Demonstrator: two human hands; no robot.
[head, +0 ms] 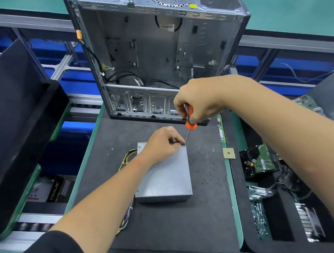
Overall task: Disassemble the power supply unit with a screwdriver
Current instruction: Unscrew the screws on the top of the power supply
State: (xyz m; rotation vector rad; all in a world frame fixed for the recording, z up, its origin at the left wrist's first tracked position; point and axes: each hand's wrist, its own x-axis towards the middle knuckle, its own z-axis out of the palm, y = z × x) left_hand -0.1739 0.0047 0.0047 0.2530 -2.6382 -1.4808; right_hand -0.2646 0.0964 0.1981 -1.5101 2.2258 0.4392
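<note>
Head view: the power supply unit (pixel 165 175), a grey metal box, lies flat on the dark mat (pixel 202 217) at centre frame, its long axis running from the upper left toward the lower right, with a bundle of wires (pixel 131 155) spilling off its left side. The right hand (pixel 199 103) comes in from the right edge and curls around the orange handle of the screwdriver (pixel 189 127), held nearly upright, its shaft dropping to the far right corner of the box's top face. The left hand (pixel 162 145) rests on that same far end of the box, fingertips pinched close around the screwdriver tip; whether they grip a screw or just steady the shaft is too small to tell.

The move ahead turns on this corner: the tip sits directly below the right hand and just beside the left fingertips, so both hands meet at the far end of the casing, the left being the lower and nearer. The near corners are well apart from either hand.

Behind, in the upper centre, an emptied computer case (pixel 151 49) stands open toward the camera. At lower right a black tray (pixel 282 247) holds circuit boards and a hard drive (pixel 262 159).
</note>
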